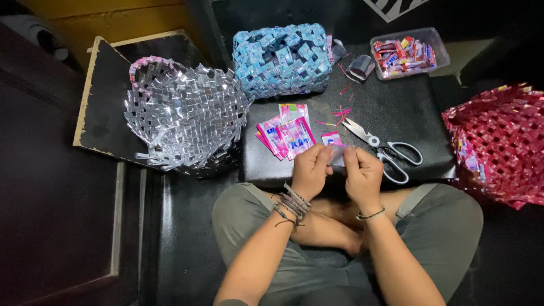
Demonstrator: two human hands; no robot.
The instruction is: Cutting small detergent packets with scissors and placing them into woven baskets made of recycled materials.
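You sit cross-legged behind a low black cushion (391,113) and use it as a work surface, so everything lies within reach of your arms. Your left hand (310,170) and your right hand (362,174) meet above its near edge. Between them is 1 small pale wrapper strip (338,154); the fingertips of both hands are pinched closed on it, 1 hand at each end, which keeps the thin foil flat and tight. It seems you hold it this way to fold it.

Just beyond your left hand lies a small fan of pink wrappers (286,136). I count about 5, but they overlap, so the number is not sure. 1 more small pink piece (331,137) lies alone beside them. 1 pair of scissors (381,148) rests just beside your right hand, blades closed and pointing away from you, handles turned toward you, easy to pick up. Thin pink trimmings (340,113) are scattered behind the blades.

3 woven baskets stand around you: 1 silver basket (184,113) to the left, 1 blue basket (281,59) at the far edge, 1 pink basket (501,141) to the right. 1 clear plastic box (410,54) with red wrappers is at the far right corner.
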